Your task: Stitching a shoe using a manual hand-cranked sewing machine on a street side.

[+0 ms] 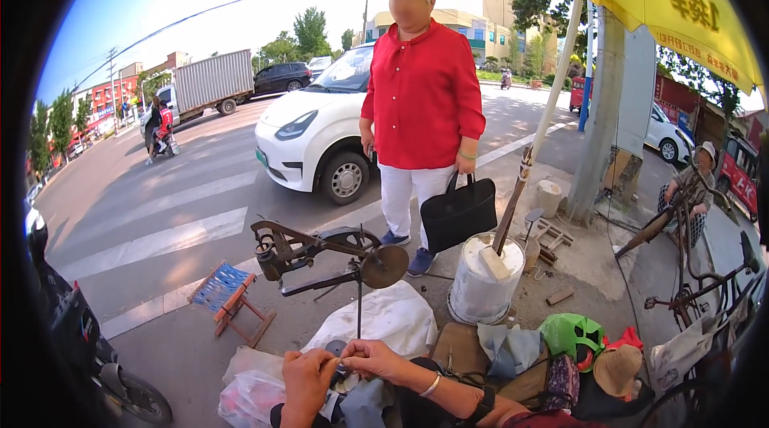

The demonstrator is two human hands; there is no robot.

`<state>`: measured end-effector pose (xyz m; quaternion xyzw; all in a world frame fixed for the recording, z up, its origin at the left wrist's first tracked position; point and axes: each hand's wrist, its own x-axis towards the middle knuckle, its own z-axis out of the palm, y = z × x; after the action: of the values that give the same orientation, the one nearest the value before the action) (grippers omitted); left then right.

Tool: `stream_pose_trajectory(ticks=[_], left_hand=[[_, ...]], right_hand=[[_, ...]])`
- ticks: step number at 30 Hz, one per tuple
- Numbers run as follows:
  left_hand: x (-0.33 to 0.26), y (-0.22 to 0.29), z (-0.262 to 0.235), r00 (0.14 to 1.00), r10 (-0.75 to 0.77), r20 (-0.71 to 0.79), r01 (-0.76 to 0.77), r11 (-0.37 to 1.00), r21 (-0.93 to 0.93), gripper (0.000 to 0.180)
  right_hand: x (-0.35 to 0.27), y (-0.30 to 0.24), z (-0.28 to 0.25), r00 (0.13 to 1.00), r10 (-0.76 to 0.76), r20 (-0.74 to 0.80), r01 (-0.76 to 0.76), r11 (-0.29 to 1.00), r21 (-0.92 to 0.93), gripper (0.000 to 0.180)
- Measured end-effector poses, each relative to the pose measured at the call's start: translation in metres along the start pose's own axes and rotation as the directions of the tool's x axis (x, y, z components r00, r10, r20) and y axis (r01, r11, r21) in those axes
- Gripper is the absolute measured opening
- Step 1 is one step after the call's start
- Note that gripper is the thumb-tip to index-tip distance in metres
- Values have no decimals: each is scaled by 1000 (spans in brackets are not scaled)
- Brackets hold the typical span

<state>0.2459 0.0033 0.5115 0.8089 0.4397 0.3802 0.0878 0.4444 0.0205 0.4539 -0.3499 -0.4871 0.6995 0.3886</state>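
Observation:
My left hand (307, 385) and my right hand (375, 359) meet low in the middle, their fingertips pinched close together. Whatever lies between the fingers is too small to make out. A bracelet (430, 385) circles my right wrist. Grey cloth (367, 405) lies just below the hands, in my lap. Beyond them stands an old hand-cranked sewing machine (320, 256) of dark metal with a round wheel, untouched by either hand. A white sack (392, 317) is spread behind its thin leg. To the left of my hands sits a pale plastic bag (252, 396).
A person in a red shirt (422, 99) stands facing me, holding a black handbag (459, 214). A white bucket (484, 280) carries the yellow umbrella's pole (553, 99). A folding stool (232, 300) stands left. Bags, a green one (570, 334) among them, and a hat (618, 372) lie right.

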Motion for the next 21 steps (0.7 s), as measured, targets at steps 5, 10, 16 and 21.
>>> stream_pose_trajectory(ticks=[5, 10, 16, 21], left_hand=[[3, 3, -3, 999, -38, -12, 38, 999, -10, 19], [-1, -2, -3, 986, -87, -144, 78, 995, -63, 25], [5, -19, -29, 865, -487, -123, 299, 696, -653, 19], [0, -4, 1, 927, -369, 62, 288, 597, -749, 25]], right_hand=[[-3, -12, 11, 976, -206, 76, 208, 978, -30, 11], [-13, -16, 15, 976, -205, 69, 210, 975, -70, 8], [-11, -31, 18, 979, -179, -97, 188, 977, 101, 9], [-4, -30, 23, 976, -206, -71, 215, 965, 150, 10]])
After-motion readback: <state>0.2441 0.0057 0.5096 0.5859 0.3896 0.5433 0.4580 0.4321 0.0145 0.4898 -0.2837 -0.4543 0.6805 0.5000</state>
